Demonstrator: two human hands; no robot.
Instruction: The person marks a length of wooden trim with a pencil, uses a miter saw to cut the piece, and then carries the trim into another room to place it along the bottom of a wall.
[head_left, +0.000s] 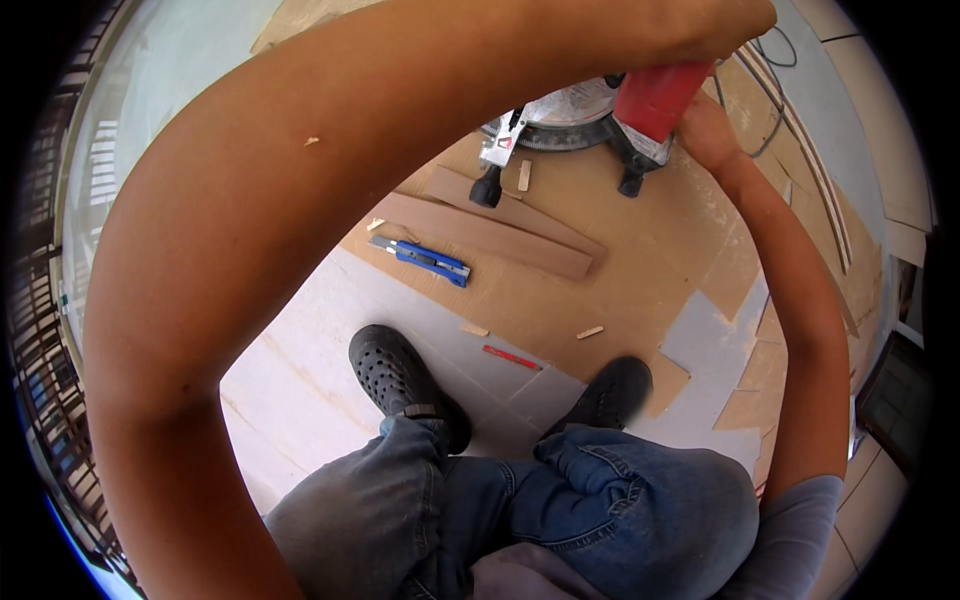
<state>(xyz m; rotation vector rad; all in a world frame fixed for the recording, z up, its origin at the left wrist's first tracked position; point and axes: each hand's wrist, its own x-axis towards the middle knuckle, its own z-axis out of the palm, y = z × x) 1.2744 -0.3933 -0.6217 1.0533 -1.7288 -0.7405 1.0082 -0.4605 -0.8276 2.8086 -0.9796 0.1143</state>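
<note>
At 1 o'clock from centre of view, the mitre saw (600, 128) sits on cardboard (665, 240), prob. laid to spare the tiled floor (300, 340). My L hand (735, 28) is over the saw's red housing (660, 100), arm crossing the top of view; fingers mostly hidden, so grasping or released, can't tell. My R hand (708, 132), approx. 2 o'clock, appears to touch the housing's right side; fingertips out of sight, grip likewise unconfirmed. Hands placed so, I judge, to steady the unit.

Two brown boards (490, 238) overlap at 12 o'clock, just short of the saw, prob. for easy reach. Blue utility knife (430, 262) at 10 o'clock, beside boards, blade end aimed away from my clogs (385, 365): acceptable. Red pencil (512, 357) at 5 o'clock, between clogs, presumably handy. Small offcuts (590, 332) scattered, no evident order.
</note>
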